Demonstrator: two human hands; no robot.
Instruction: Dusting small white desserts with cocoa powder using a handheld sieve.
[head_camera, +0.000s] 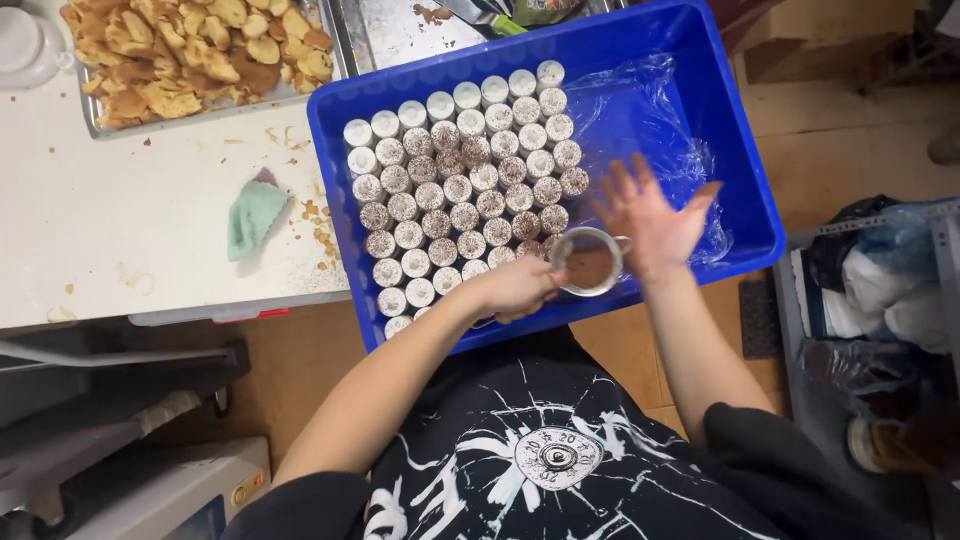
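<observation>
My left hand (517, 289) grips the handle of a small metal sieve (588, 262) holding brown powder, over the near rows of cups. My right hand (648, 216) is open, fingers spread, its palm right beside the sieve's rim. A blue plastic crate (735, 150) holds several rows of small white cups (465, 180). Many cups in the middle and right rows are dusted with brown powder; those at the left and far rows look plain white.
Clear plastic film (640, 110) lines the crate's bare right part. A metal tray of golden pastry pieces (190, 50) sits on the white table (120, 210), with a green cloth (253, 215) and crumbs. A bin with bags (880, 290) stands at right.
</observation>
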